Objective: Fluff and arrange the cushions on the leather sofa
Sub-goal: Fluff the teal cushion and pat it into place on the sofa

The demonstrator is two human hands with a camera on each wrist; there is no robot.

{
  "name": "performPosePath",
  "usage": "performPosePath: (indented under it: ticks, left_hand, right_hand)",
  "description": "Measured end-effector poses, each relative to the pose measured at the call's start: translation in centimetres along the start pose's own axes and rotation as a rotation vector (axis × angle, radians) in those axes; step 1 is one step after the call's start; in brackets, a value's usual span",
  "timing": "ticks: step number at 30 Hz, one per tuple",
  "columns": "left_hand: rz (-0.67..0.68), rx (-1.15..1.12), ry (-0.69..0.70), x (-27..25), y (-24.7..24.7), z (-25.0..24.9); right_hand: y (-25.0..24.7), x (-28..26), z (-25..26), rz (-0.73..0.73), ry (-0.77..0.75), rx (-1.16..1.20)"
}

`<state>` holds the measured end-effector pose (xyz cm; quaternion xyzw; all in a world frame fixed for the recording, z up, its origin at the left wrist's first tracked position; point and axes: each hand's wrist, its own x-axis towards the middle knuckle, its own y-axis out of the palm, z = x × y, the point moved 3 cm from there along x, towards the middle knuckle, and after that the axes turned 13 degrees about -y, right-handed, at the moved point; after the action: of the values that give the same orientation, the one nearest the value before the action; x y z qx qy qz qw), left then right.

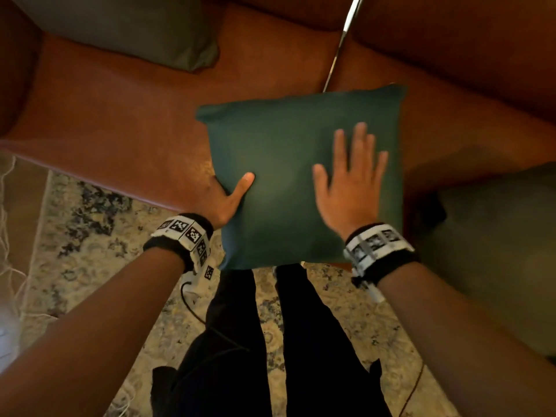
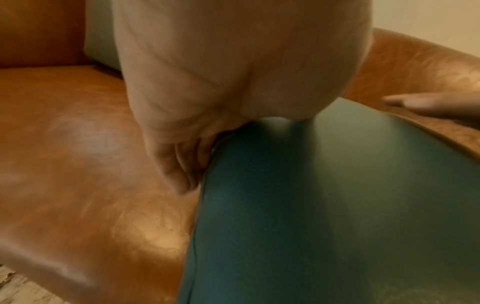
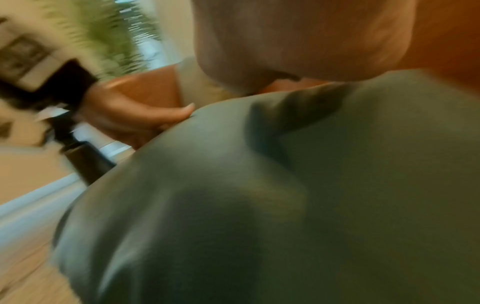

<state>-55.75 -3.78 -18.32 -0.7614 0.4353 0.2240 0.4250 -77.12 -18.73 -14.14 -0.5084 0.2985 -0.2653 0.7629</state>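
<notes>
A dark green square cushion (image 1: 288, 176) is held flat over the front edge of the brown leather sofa (image 1: 120, 121). My left hand (image 1: 222, 197) grips its left edge, thumb on top and fingers tucked underneath. My right hand (image 1: 350, 182) lies flat on the cushion's top face with fingers spread and straight. In the left wrist view the cushion (image 2: 337, 205) fills the lower right, and my left hand's fingers (image 2: 187, 164) curl under its seam. The blurred right wrist view shows the cushion (image 3: 285, 205) bulging and my left hand (image 3: 145, 117) at its far edge.
A grey-green cushion (image 1: 126, 28) leans in the sofa's back left corner. Another olive cushion (image 1: 496, 251) lies at the right. A metal rod (image 1: 343, 43) runs down the gap between the sofa sections. A patterned rug (image 1: 90, 236) and my dark-trousered legs (image 1: 270, 341) are below.
</notes>
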Motion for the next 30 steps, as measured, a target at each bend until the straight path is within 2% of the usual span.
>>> performPosePath:
  ticks: [2, 6, 11, 14, 17, 19, 20, 23, 25, 27, 28, 30]
  left_hand:
    - [-0.051, 0.041, 0.036, 0.6, -0.2, 0.9]
    - [-0.21, 0.093, 0.017, 3.0, -0.8, 2.6]
    - [-0.402, 0.207, 0.075, 5.1, -0.7, -1.5]
    - [-0.483, 0.391, 0.188, 6.1, 0.0, -3.6]
    - [-0.558, 0.517, 0.304, 6.3, -0.1, -3.5]
    - [-0.516, 0.495, 0.321, 6.0, -0.6, -3.0]
    - [-0.461, 0.502, 0.384, 5.6, -0.6, -3.2]
    - [-0.21, 0.762, 0.817, 4.1, 1.6, -4.9]
    - [-0.086, 0.953, 0.993, 4.9, 3.3, -6.1]
    - [-0.035, 1.018, 0.999, 7.6, 2.7, -6.5]
    - [-0.04, 1.031, 0.947, 9.0, 1.5, -6.1]
    - [-0.106, 0.991, 0.729, 11.3, -2.1, -4.0]
  right_hand:
    - [2.4, 0.4, 2.9, 0.018, -0.149, -0.054]
    - [5.8, 1.3, 4.1, 0.007, -0.121, -0.098]
    - [8.6, 1.1, 4.0, 0.008, -0.117, -0.192]
    - [9.7, 1.8, 3.4, 0.018, -0.096, -0.232]
    - [10.7, 2.0, 3.5, 0.012, -0.09, -0.229]
    - [11.1, 1.8, 3.6, 0.018, -0.086, -0.216]
    - [11.3, 1.7, 3.7, 0.02, -0.085, -0.209]
    - [11.7, 1.6, 3.7, 0.038, -0.085, -0.226]
    - [11.9, 1.5, 3.5, 0.042, -0.077, -0.23]
    - [11.8, 1.6, 3.1, 0.017, -0.09, -0.229]
    - [11.7, 1.9, 3.0, 0.001, -0.105, -0.22]
    - [11.5, 2.4, 2.8, -0.004, -0.126, -0.204]
